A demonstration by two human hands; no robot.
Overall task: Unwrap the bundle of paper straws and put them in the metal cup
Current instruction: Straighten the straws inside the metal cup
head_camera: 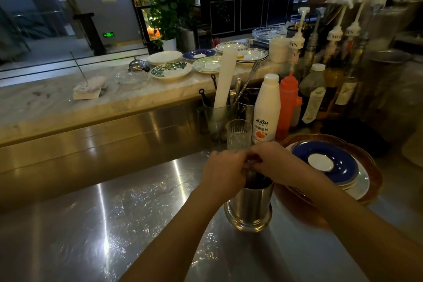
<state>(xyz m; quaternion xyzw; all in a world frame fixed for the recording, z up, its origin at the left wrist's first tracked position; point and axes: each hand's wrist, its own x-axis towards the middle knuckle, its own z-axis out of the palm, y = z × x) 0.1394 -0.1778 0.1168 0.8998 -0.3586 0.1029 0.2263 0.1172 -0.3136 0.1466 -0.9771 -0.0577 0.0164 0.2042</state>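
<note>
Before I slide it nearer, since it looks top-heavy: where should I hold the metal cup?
Grip the metal cup around its straight side wall, coming from the left. Both hands crowd its mouth, and the stacked plates sit close on its right.

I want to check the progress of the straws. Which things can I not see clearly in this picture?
- Head view: what the left hand and right hand hold; the fingers cover it.
- Head view: the inside of the metal cup; dark, and the hands hide the mouth.
- Head view: whether wrapping remains; blurred and covered.
- Head view: the syrup bottles at the right; labels blurred.
</note>
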